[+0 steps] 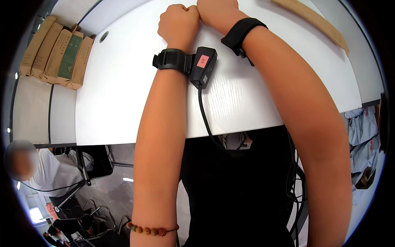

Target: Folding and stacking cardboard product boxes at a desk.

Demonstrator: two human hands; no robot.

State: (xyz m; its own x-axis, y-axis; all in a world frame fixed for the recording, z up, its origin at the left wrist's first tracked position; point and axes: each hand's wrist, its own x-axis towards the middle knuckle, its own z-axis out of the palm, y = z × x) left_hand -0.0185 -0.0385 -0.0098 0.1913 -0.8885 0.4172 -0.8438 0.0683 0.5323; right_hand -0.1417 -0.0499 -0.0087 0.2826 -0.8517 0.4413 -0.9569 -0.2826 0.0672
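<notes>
My left hand (179, 25) is closed in a fist over the far part of the white table (119, 82), with nothing seen sticking out of it. Its thumb side meets my right hand (216, 12), which also looks curled closed. The upper edge of the picture cuts off part of the right hand. Around my left wrist is a black strap (173, 59) carrying a small black box (203, 68) with a pink label. A black cable (203, 109) runs from that box toward my body. Another black strap (242, 35) circles my right wrist.
Several cardboard boxes (51, 53) stand beyond the table's left side. A long brown cardboard piece (314, 20) lies at the far right. Grey-blue plastic bags (363, 131) sit off the right side. A seated person in white (55, 168) and chairs are at the lower left.
</notes>
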